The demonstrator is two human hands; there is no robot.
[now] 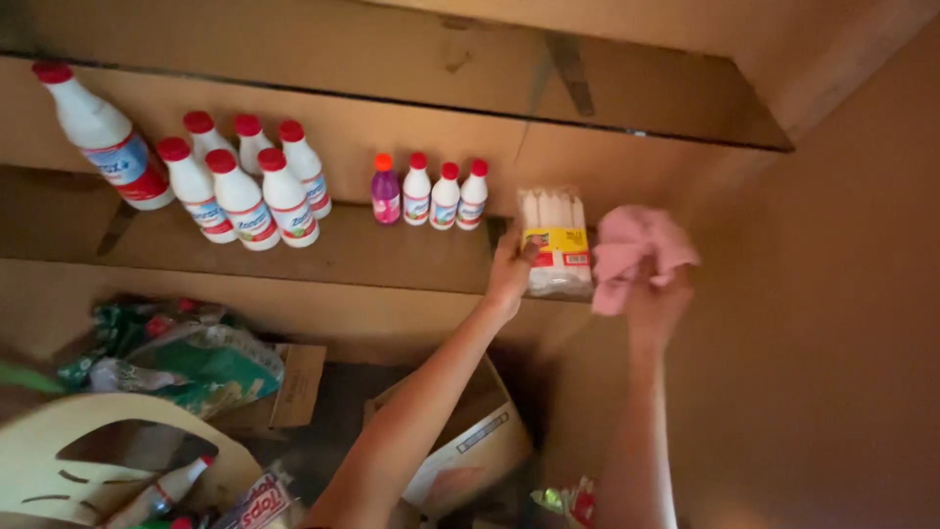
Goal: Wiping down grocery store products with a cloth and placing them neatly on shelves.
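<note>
Left hand [509, 269] grips the candle pack [556, 245] at the shelf [392, 250] edge; right hand [654, 299] is clenched round a pink cloth [636, 250]. A careless wipe could tip the pack off.

Both forearms are bare, no sleeves, watch or rings visible; left hand [509, 272] at six o'clock, right hand [654, 306] at five

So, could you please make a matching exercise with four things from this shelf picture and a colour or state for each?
Things:
1. cloth
2. candle pack
3. small bottle
4. box

Descriptions:
A. purple, orange cap
B. pink, held in the right hand
C. cardboard, below the shelf
D. white, gripped by the left hand

Pairs: 1-B, 2-D, 3-A, 4-C
</note>
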